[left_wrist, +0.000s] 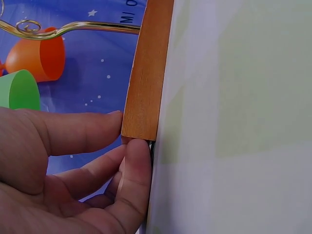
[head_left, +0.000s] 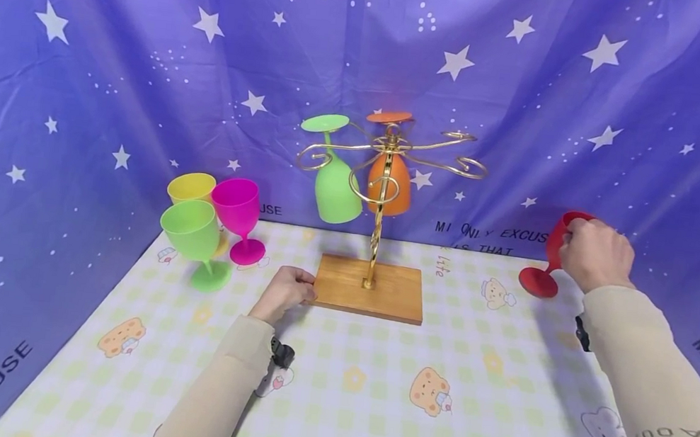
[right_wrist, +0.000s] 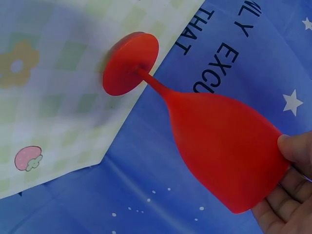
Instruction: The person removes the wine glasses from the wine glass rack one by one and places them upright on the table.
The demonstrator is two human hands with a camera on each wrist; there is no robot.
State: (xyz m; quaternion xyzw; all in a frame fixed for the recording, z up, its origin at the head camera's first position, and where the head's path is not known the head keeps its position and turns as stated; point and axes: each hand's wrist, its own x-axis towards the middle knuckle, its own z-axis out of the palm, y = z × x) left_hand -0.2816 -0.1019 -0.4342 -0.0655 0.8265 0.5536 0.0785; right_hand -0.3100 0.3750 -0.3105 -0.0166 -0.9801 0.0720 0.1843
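In the right wrist view, my right hand (head_left: 599, 255) grips a red goblet (right_wrist: 219, 141) by the rim end of its bowl, thumb on one side and fingers on the other. The goblet's foot is right at the tabletop on the far right, its bowl up. My left hand (head_left: 283, 292) pinches the left end of a wooden base (head_left: 343, 285), thumb on its upper edge and fingers at its end. From this base rises a gold goblet rack (head_left: 377, 232) with curled arms. A light green goblet (head_left: 336, 192) and an orange goblet (head_left: 401, 185) hang upside down from it.
On the table's left stand a magenta goblet (head_left: 239, 207), another light green goblet (head_left: 190, 231) and a yellow goblet (head_left: 190, 185), close together. A checked cloth (head_left: 369, 406) covers the table. Behind and beside it hangs a blue starry curtain (head_left: 355, 48).
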